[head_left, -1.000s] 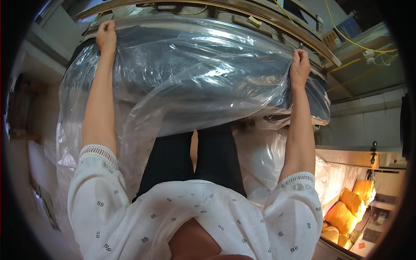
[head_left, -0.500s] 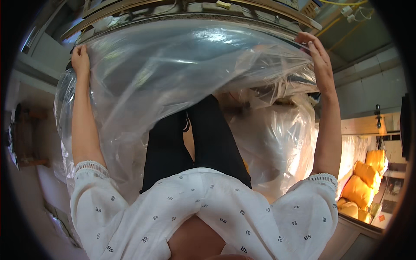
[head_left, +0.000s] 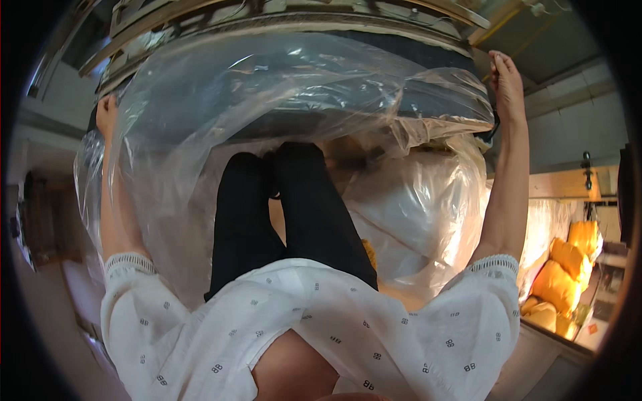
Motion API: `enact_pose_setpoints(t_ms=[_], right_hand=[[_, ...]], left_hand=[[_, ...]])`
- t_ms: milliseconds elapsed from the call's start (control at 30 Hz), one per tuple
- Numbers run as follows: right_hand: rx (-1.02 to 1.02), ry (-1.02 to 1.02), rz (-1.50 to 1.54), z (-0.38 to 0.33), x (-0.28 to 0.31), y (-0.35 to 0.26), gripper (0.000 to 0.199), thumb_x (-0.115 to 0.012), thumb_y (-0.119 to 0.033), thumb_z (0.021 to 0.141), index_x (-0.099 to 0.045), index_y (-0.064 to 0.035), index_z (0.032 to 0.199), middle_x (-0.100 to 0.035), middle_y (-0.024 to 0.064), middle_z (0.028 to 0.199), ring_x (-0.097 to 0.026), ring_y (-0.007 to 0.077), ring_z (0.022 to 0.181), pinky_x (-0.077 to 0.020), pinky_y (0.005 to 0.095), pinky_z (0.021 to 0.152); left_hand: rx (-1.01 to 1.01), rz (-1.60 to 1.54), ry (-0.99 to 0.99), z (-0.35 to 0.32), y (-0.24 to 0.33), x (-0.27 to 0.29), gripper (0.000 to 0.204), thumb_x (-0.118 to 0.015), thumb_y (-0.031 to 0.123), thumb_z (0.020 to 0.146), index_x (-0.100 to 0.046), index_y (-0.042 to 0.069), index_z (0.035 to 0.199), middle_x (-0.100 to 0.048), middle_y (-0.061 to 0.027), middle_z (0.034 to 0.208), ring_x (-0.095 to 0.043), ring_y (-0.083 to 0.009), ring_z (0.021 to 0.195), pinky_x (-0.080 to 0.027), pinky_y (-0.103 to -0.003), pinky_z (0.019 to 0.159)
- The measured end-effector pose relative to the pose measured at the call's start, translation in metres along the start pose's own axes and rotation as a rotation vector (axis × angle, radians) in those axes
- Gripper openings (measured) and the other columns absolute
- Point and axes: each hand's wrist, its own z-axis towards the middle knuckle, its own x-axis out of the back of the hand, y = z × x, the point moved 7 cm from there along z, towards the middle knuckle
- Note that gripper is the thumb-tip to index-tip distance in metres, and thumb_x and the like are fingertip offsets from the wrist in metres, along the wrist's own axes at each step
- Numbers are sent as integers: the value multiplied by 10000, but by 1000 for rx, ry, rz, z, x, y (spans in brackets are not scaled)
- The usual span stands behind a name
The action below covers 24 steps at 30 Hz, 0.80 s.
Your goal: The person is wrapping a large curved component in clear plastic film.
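Observation:
A large clear plastic sheet [head_left: 200, 100] drapes over a wide, dark cloth-like surface [head_left: 428, 53] across the far side and hangs toward my lap. My left hand [head_left: 107, 117] is at the sheet's left edge, fingers closed on the plastic; its forearm shows through the film. Beyond the sheet's right edge, my right hand [head_left: 507, 83] is raised with thumb and fingers pressed together. Whatever they may hold cannot be made out. Dark fabric lies bare along the far right.
Wooden bars [head_left: 461, 13] of a frame run along the far edge. More crumpled plastic [head_left: 414, 207] hangs below, right of my knees. Yellow bundles [head_left: 558, 284] sit at the right, beside a tiled wall [head_left: 568, 154].
Both hands have moved outward, the left one also nearer to me. The sheet has slid down at the far right, baring dark fabric, and its near edge has lifted off my thighs.

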Motion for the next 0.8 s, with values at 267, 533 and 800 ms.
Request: enact_pose_setpoints(t_ms=[267, 533, 800], right_hand=[[1163, -583, -389, -194, -222, -103, 472, -707, -180, 724, -551, -64, 1154, -568, 83, 1001, -558, 220, 864, -451, 311, 710], [696, -1066, -1365, -198, -143, 66, 19, -618, -75, 751, -616, -63, 765, -596, 149, 712, -596, 324, 693, -452, 404, 614], [117, -1114, -511, -212, -262, -84, 174, -579, -127, 869, -554, -2, 750, -529, -3, 684, -477, 59, 648, -378, 207, 577]], left_hand=[[-13, -82, 103, -17, -10, 17, 292, -598, 368, 856, -658, 109, 975, -659, -65, 893, -615, -200, 827, -469, -316, 741], [81, -264, 55, -55, 47, 29, 200, -590, 231, 864, -625, 43, 921, -628, -13, 771, -576, -85, 737, -455, -246, 688], [-8, -557, 179, -69, 102, 85, 121, -563, 151, 875, -568, 31, 856, -549, -22, 699, -498, -80, 657, -426, -242, 606]])
